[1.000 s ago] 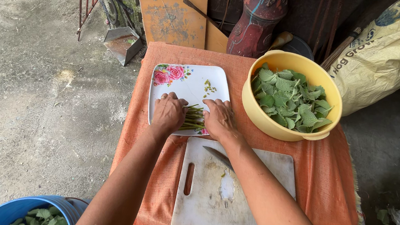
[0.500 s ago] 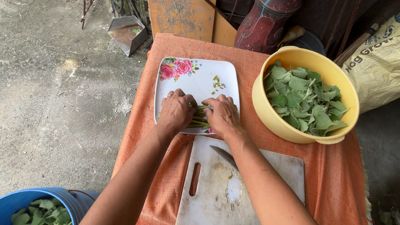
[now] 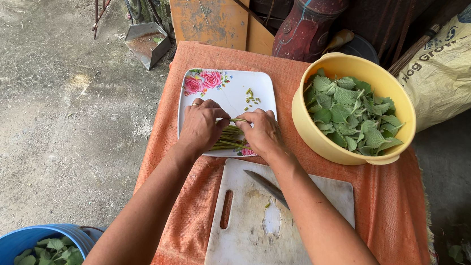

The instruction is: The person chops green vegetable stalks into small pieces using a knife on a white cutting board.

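A bundle of thin green stems [image 3: 229, 139] lies on a white square plate [image 3: 233, 90] with pink roses printed in its corner. My left hand [image 3: 202, 125] and my right hand [image 3: 263, 132] both rest over the plate, fingers curled around the two ends of the stems. A few chopped green bits [image 3: 251, 97] lie farther back on the plate. A knife blade [image 3: 267, 186] lies on the white cutting board [image 3: 249, 230] under my right forearm.
A yellow bowl [image 3: 366, 70] of green leaves stands at the right on the orange cloth [image 3: 183, 213]. A blue bucket [image 3: 16, 241] of leaves sits on the concrete floor at the lower left. A red vessel [image 3: 307, 25], an orange board [image 3: 209, 13] and a sack [image 3: 469, 62] stand behind.
My hands have closed in from lying flat beside the stems to gripping them, fingertips drawn together over the bundle. The view shifted slightly.
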